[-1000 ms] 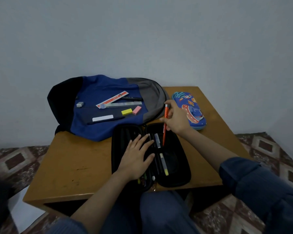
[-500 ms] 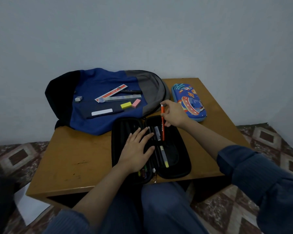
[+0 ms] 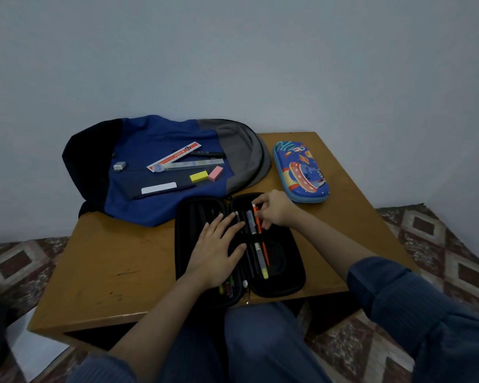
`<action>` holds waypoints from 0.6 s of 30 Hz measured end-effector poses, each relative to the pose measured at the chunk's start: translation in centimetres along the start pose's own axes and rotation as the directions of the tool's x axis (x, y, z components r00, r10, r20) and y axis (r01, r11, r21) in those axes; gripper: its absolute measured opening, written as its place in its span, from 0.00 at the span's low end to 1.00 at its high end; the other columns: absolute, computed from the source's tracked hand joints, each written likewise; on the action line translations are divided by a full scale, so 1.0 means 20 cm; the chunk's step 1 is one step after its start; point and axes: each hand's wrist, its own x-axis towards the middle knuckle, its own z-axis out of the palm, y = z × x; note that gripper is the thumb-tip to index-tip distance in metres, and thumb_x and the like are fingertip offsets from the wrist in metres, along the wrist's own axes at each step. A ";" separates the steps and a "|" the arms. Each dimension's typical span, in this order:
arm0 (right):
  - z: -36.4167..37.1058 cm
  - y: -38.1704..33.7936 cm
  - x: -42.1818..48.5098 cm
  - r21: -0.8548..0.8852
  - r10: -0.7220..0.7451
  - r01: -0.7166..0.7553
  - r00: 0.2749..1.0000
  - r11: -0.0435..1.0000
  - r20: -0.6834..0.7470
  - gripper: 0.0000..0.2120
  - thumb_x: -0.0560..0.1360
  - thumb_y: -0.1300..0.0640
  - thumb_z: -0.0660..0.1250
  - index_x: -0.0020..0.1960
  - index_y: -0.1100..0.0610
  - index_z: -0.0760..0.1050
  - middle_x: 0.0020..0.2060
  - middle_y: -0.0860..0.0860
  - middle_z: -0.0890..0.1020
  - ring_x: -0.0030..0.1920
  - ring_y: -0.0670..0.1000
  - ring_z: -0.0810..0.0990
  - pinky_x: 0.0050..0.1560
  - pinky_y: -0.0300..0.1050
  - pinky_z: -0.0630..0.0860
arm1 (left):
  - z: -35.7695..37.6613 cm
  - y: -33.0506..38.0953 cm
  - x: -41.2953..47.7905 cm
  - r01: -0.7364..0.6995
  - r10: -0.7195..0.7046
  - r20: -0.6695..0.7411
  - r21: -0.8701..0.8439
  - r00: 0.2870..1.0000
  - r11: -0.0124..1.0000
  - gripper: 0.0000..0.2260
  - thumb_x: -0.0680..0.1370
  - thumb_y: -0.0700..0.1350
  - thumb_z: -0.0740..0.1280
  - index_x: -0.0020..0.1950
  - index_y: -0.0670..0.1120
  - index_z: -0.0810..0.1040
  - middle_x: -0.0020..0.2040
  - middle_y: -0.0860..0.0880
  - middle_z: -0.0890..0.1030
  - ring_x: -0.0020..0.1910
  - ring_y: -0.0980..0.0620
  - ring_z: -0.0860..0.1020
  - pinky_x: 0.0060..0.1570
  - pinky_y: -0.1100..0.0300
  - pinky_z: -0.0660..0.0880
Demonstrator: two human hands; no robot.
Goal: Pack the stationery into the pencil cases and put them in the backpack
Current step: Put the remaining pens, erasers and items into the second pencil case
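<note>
A black pencil case (image 3: 285,277) lies open at the table's near edge, with several pens in its right half. My left hand (image 3: 217,252) rests flat, fingers straight, on the case's middle divider. My right hand (image 3: 274,208) pinches the top of an orange pen (image 3: 260,233), which lies in the right half beside a grey highlighter (image 3: 256,244). A blue and grey backpack (image 3: 155,205) lies flat behind the case. On it sit a red-and-white ruler (image 3: 174,156), a clear ruler (image 3: 194,165), a yellow eraser (image 3: 198,176), a pink eraser (image 3: 215,173), a grey eraser (image 3: 119,165), a white strip (image 3: 158,187) and dark pens (image 3: 205,153).
A closed blue space-print pencil case (image 3: 302,172) lies on the wooden table (image 3: 116,261) to the right of the backpack. A plain wall stands behind the table. Patterned floor tiles surround it, and a white sheet (image 3: 36,346) lies on the floor at lower left.
My right hand has brought the orange pen down from upright above the case to lying in its right half. My left hand has stayed on the divider.
</note>
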 end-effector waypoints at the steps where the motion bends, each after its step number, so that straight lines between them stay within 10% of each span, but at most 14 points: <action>1: 0.00 0.00 -0.01 -0.002 0.002 -0.002 1.000 1.000 0.013 0.17 0.76 0.65 0.64 0.65 0.61 0.72 0.32 0.54 0.79 0.20 0.41 0.77 0.35 0.39 0.79 | 0.00 0.00 0.00 0.002 -0.002 0.000 -0.001 1.000 1.000 0.29 0.75 0.61 0.46 0.75 0.56 0.55 0.77 0.56 0.50 0.75 0.57 0.42 0.72 0.59 0.37; 18: -0.03 -0.04 -0.06 -0.014 0.029 -0.027 0.992 1.000 0.123 0.17 0.75 0.67 0.64 0.64 0.61 0.71 0.39 0.59 0.81 0.32 0.50 0.80 0.35 0.38 0.79 | -0.02 -0.01 0.01 -0.023 0.023 0.015 0.019 1.000 1.000 0.26 0.77 0.62 0.49 0.75 0.56 0.56 0.77 0.56 0.52 0.76 0.56 0.46 0.73 0.58 0.42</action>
